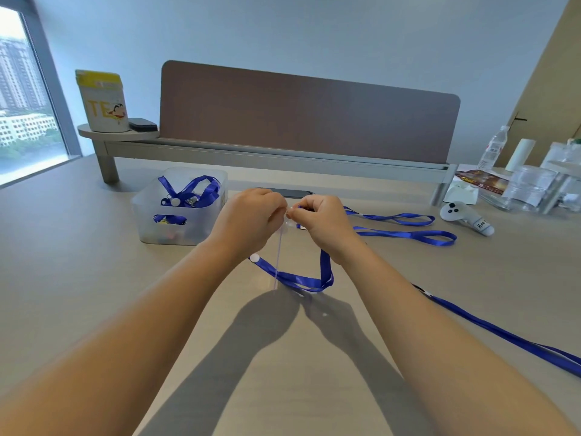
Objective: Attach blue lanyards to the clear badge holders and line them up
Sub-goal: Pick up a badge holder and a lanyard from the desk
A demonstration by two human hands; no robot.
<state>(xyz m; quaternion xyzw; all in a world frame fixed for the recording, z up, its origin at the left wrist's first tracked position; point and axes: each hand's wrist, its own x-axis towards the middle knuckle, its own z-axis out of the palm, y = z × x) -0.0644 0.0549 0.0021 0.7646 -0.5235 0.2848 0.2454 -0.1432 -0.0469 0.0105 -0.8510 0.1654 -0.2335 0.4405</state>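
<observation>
Pinching together above the table (94, 278), the left hand (251, 220) and right hand (323, 223) gripped a blue lanyard (301, 280) clip and clear badge holder (277, 262), right of the bin (179, 209); nearby desk surface lay open.

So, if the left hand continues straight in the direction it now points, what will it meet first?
The left hand points toward the right hand, nearly touching it at the lanyard clip, so it would probably meet those fingers first.
</observation>
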